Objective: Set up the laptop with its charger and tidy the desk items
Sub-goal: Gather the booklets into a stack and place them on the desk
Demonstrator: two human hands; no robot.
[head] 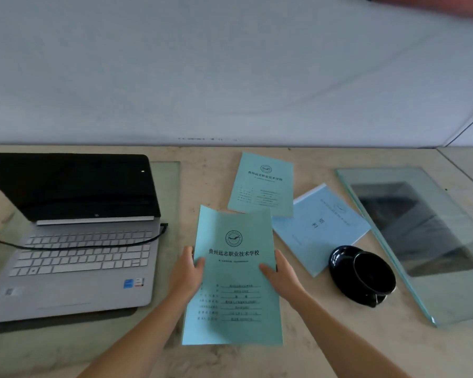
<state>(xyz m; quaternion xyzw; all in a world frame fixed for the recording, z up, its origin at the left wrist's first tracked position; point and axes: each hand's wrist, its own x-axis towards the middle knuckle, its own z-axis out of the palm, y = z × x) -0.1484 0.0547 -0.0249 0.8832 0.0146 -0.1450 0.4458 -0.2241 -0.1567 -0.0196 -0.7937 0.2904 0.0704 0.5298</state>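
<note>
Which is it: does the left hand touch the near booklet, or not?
Touching. The head view shows the left hand gripping the booklet by its left edge, thumb on top.

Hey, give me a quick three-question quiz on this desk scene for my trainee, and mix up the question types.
1. True or false: the black cable lies across the laptop keyboard.
2. What holds the green booklet? A: left hand only. B: right hand only. C: both hands.
3. How many other booklets lie unheld on the desk?

Key: 1 true. 2 C. 3 two, the far green booklet and the blue booklet.
</note>
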